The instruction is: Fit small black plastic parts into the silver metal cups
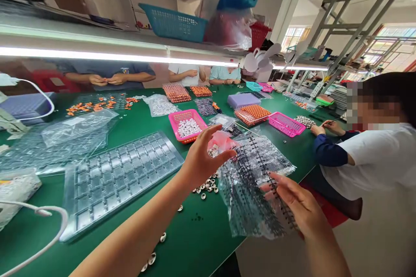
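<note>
My left hand [205, 156] is raised over the table with its thumb and fingers apart, holding nothing. Just right of it lies a clear plastic bag [238, 207] with many dark strips in or under it. My right hand [300, 203] has its fingers closed on a thin strip of small black parts [254, 149], which slants up and left across the bag. Below my left hand, small round silver-and-black pieces [204, 188] are scattered on the green table. A pink basket [173, 123] of small white pieces stands beyond that hand.
A clear compartment tray [123, 177] lies left of my forearm. Stacked trays of orange pieces [252, 113], a second pink basket [286, 124] and a purple block [243, 100] stand farther back. A co-worker [373, 156] sits at right; others work across the green table [195, 255].
</note>
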Available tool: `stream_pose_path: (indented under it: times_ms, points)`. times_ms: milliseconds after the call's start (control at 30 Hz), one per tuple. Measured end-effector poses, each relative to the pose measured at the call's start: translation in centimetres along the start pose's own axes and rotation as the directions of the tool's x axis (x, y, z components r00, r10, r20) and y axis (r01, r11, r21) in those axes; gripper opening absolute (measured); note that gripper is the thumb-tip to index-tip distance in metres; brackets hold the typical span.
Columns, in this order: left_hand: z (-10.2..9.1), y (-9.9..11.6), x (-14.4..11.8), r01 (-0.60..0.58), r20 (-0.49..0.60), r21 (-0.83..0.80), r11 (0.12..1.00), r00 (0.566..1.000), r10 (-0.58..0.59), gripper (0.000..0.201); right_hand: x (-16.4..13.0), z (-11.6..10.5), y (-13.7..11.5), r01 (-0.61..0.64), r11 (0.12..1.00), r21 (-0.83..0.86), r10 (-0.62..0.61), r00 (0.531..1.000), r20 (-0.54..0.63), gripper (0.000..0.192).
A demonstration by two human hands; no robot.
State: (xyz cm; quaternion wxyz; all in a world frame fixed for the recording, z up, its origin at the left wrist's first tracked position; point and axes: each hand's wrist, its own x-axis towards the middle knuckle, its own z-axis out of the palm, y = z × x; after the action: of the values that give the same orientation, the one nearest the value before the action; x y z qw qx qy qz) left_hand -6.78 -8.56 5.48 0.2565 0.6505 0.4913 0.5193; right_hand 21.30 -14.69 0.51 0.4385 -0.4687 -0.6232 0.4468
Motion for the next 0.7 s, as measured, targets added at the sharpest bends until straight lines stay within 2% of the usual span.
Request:
stream_pose_path:
  times_ms: [100, 200, 300, 400, 467, 533, 600, 700]
  points:
    - [-1.5, 0.1, 1.1, -0.007, 0.184, -0.038, 0.999, 0.983, 0.014, 0.06, 0.3, 1.3, -0.5, 0.007, 0.995, 0.1, -0.02, 0.992, 0.127, 0.031]
    - [-2.6, 0.4, 1.7, 0.04, 0.353, -0.135, 0.99, 0.936, 0.01, 0.032, 0.7, 2.7, -1.0, -0.027, 0.988, 0.15, -0.002, 0.982, 0.19, 0.031]
    - [-4.2, 1.0, 1.3, 0.097, 0.401, -0.207, 0.973, 0.916, -0.005, 0.019, 1.1, 3.8, -1.1, -0.047, 0.98, 0.195, -0.002, 0.97, 0.244, 0.046]
    - [-6.7, 1.5, 0.5, 0.118, 0.309, -0.2, 0.973, 0.95, -0.051, 0.016, 1.9, 4.1, -0.4, 0.015, 0.978, 0.208, -0.05, 0.986, 0.162, 0.066]
    - [-8.7, 1.5, 0.2, 0.107, 0.207, -0.224, 0.969, 0.976, -0.06, 0.015, 2.5, 4.0, 0.6, 0.036, 0.992, 0.118, -0.043, 0.998, 0.056, 0.066]
    - [-10.6, 1.2, 0.1, 0.091, 0.072, -0.239, 0.967, 0.994, -0.076, 0.014, 3.0, 3.9, 1.9, 0.002, 0.999, -0.046, -0.001, 1.0, 0.011, 0.058]
    - [-11.9, 0.8, 0.1, 0.091, -0.06, -0.237, 0.967, 0.992, -0.109, 0.015, 3.3, 4.4, 3.2, -0.035, 0.97, -0.24, 0.045, 0.998, 0.037, 0.051]
    - [-12.9, 0.4, 0.1, 0.127, -0.168, -0.278, 0.952, 0.97, -0.178, 0.02, 3.3, 6.4, 5.1, -0.007, 0.848, -0.529, 0.071, 0.992, 0.1, 0.048]
